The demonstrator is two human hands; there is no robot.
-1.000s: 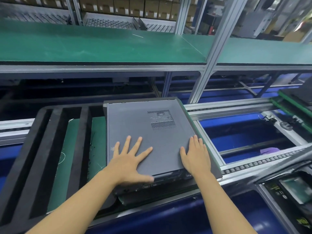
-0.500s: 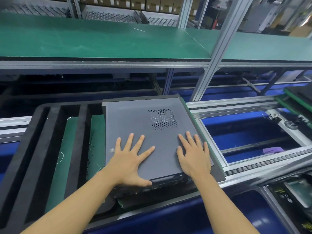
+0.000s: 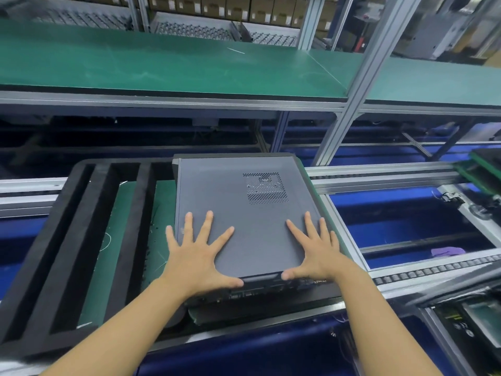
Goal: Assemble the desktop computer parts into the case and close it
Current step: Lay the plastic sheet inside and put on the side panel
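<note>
A grey desktop computer case lies on its side on the conveyor pallet, its side panel (image 3: 244,213) facing up with a perforated vent patch (image 3: 265,188) toward the far right. My left hand (image 3: 198,253) lies flat on the panel's near left part, fingers spread and straight, thumb along the near edge. My right hand (image 3: 314,251) lies flat on the near right part, fingers spread, thumb at the near edge. The case's dark rear end (image 3: 265,290) shows just below both thumbs.
The case sits on a green pallet with black foam ribs (image 3: 67,240) to its left. Aluminium conveyor rails (image 3: 379,180) run left to right. A green shelf (image 3: 162,63) spans above behind. A purple cloth (image 3: 447,251) lies below right. Another pallet (image 3: 482,169) is at far right.
Both hands have slid a little toward the near edge and spread wider, thumbs now at the panel's near rim. The panel looks shifted slightly away from me.
</note>
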